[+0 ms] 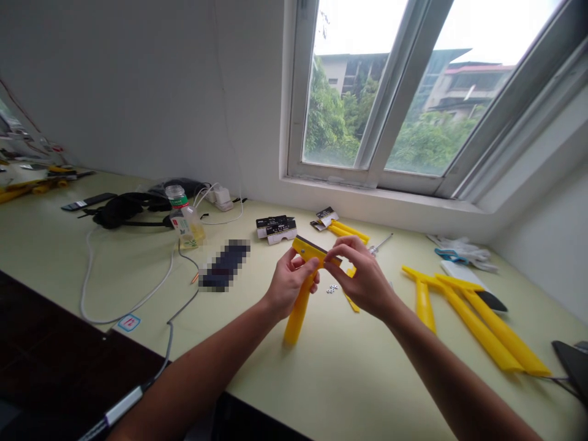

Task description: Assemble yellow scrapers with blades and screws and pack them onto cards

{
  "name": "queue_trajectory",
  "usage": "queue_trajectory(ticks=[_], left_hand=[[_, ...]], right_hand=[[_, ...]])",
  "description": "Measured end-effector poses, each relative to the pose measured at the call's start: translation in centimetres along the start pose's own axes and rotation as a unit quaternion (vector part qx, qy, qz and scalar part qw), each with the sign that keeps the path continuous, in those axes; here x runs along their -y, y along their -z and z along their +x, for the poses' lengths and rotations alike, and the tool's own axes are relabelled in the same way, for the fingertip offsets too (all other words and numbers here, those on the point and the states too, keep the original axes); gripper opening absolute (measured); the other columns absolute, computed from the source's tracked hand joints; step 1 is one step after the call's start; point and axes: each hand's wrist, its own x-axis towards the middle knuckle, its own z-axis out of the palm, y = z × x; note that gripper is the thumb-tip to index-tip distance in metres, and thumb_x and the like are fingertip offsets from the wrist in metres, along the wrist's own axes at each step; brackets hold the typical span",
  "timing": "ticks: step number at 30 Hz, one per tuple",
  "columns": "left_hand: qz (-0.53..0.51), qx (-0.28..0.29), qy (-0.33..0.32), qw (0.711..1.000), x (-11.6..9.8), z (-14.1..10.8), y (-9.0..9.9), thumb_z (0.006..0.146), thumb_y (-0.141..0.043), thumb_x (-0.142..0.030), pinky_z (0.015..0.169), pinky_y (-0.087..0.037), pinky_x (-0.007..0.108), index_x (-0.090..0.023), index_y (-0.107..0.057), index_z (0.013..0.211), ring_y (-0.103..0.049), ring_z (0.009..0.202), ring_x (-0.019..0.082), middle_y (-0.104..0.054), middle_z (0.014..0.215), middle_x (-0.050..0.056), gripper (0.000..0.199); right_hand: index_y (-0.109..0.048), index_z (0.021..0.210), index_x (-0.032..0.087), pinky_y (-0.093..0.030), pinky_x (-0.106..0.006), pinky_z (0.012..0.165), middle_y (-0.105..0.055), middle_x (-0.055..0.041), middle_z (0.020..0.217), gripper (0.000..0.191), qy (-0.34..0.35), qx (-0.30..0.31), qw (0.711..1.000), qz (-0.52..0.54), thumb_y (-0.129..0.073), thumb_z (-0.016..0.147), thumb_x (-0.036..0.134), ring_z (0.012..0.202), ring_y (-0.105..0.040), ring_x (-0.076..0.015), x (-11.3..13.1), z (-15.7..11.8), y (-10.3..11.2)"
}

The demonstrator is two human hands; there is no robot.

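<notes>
because the right hand (362, 269) covers one end of the yellow t-shaped scraper (301, 304), any fitting under its fingertips cannot be made out. a single screw (302, 251) is visible at the uncovered end of the head, and a dark strip runs along the top edge. the scraper's handle slants down past the left hand (287, 283); its lower end is blurred, and contact with the pale green tabletop (340, 386) cannot be confirmed.

the scraper is located between the two hands. the left hand grasps it at the neck, thumb across the front, the other fingers partly hidden behind the handle. the right hand pinches the far end of the head between thumb and forefinger; whether it also holds a small part cannot be told.

a screwdriver (382, 244) stands partly concealed behind the right hand, as does a yellow piece (352, 301). small metal parts (331, 288) lie near the scraper, too small to identify. a dark rectangular object (225, 265) to the left is pixelated and unreadable. a black item (572, 367) is cut off at the right edge, and both forearms leave the view at the bottom.
</notes>
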Motion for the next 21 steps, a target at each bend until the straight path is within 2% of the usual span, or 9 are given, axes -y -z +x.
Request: queue_trajectory(ticks=[3, 7, 11, 15, 18, 21], left_hand=[[0.005, 0.003, 0.007, 1.000, -0.1, -0.1, -0.1, 0.081, -0.071, -0.033, 0.049, -0.042, 0.020, -0.020, -0.053, 0.105, -0.055, 0.059, 0.009, -0.058, 0.078, 0.000, 0.033], [0.031, 0.003, 0.016, 0.999, -0.2, -0.1, 0.0, 0.079, -0.072, -0.036, 0.048, -0.043, 0.021, -0.019, -0.053, 0.105, -0.056, 0.058, 0.010, -0.058, 0.077, 0.000, 0.036], [0.088, -0.001, 0.031, 0.996, -0.1, 0.3, 0.5, 0.079, -0.070, -0.040, 0.050, -0.046, 0.024, -0.015, -0.056, 0.099, -0.056, 0.058, 0.011, -0.057, 0.070, 0.000, 0.035], [0.128, -0.002, 0.075, 0.989, 0.1, 0.9, 1.2, 0.078, -0.070, -0.041, 0.055, -0.050, 0.027, -0.010, -0.059, 0.098, -0.059, 0.060, 0.013, -0.060, 0.073, 0.004, 0.038], [0.189, -0.011, 0.091, 0.978, 0.3, 1.0, 1.7, 0.079, -0.068, -0.040, 0.059, -0.052, 0.030, -0.010, -0.058, 0.112, -0.062, 0.061, 0.015, -0.064, 0.080, 0.007, 0.046], [0.322, -0.054, 0.030, 0.945, 0.5, 0.6, 1.9, 0.076, -0.072, -0.039, 0.060, -0.050, 0.029, -0.020, -0.051, 0.130, -0.062, 0.059, 0.014, -0.066, 0.097, 0.010, 0.061]], right_hand=[[-0.052, 0.103, 0.025, -0.050, -0.037, 0.076, -0.058, -0.0040, 0.097, 0.023, -0.083, 0.021, 0.992, 0.092, -0.063, 0.084, 0.032, 0.086, -0.058, -0.0188, -0.3, 0.0, -0.3], [-0.049, 0.114, 0.023, -0.051, -0.031, 0.064, -0.062, -0.0025, 0.090, 0.039, -0.175, 0.092, 0.945, 0.259, -0.065, 0.082, 0.039, 0.074, -0.061, -0.0160, -0.9, 0.2, -0.4], [-0.061, 0.103, 0.017, -0.048, -0.028, 0.061, -0.065, -0.0040, 0.087, 0.033, -0.198, 0.131, 0.923, 0.304, -0.067, 0.079, 0.039, 0.070, -0.059, -0.0136, -1.8, 0.4, -0.6], [-0.064, 0.100, 0.016, -0.049, -0.027, 0.062, -0.065, -0.0038, 0.086, 0.031, -0.239, 0.144, 0.894, 0.350, -0.070, 0.075, 0.034, 0.070, -0.059, -0.0124, -2.7, 0.4, -1.1], [-0.066, 0.096, 0.015, -0.051, -0.026, 0.063, -0.065, -0.0040, 0.087, 0.027, -0.273, 0.136, 0.875, 0.375, -0.070, 0.073, 0.029, 0.070, -0.059, -0.0115, -3.2, 0.3, -1.6], [-0.066, 0.092, 0.015, -0.053, -0.026, 0.063, -0.065, -0.0040, 0.087, 0.023, -0.312, 0.109, 0.857, 0.394, -0.069, 0.072, 0.024, 0.066, -0.060, -0.0109, -3.6, 0.1, -1.8]])
